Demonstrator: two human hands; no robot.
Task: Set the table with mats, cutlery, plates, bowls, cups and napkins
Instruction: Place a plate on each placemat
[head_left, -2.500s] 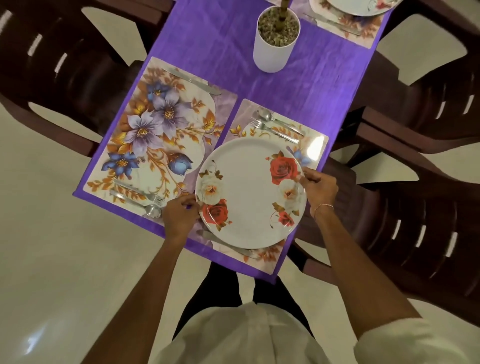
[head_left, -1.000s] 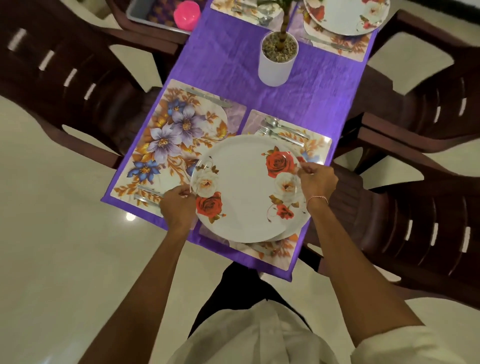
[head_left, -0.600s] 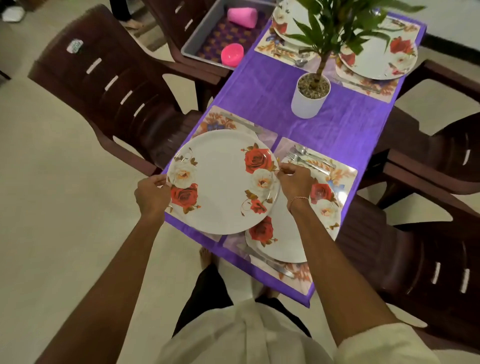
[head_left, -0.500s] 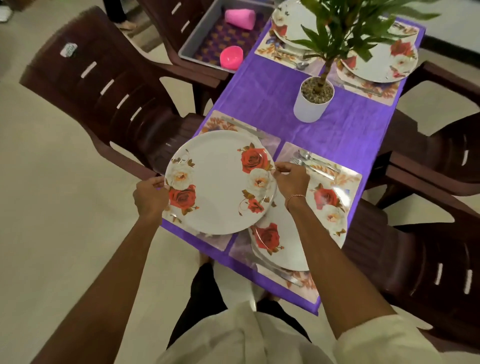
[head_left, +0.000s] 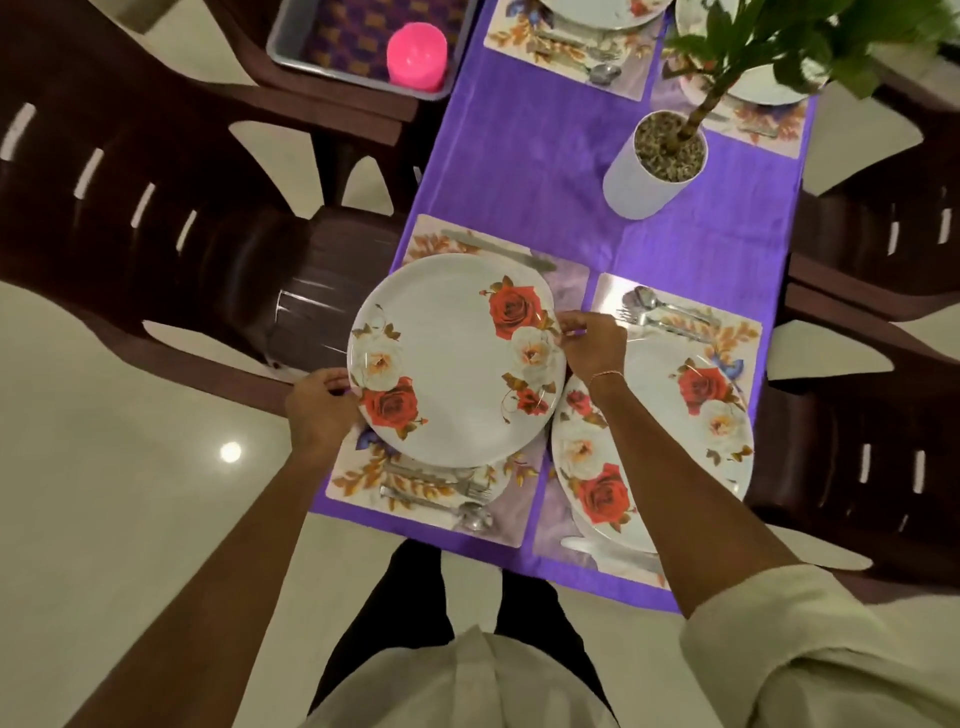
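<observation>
The purple cloth (head_left: 519, 171) is spread under everything, and a white plant pot (head_left: 655, 165) stands on it. Nearer than the pot and to its left, a flowered mat (head_left: 566, 283) is laid. A rose-patterned plate (head_left: 452, 358) is held over the mat's middle; whether it already rests there cannot be told. A second plate (head_left: 675, 415) is seen nearer than the pot, just beside the first.

The held plate is judged stiff, glossy, breakable and fairly light, so it is best taken at opposite rims and kept level. Its left rim is pinched by the left hand (head_left: 319, 410) and its right rim by the right hand (head_left: 592, 348), with fingers curled over the edge.

A knife (head_left: 498, 252) lies between the plate and the pot. A fork and spoon (head_left: 441, 493) lie on the mat's edge farthest from the pot.
</observation>
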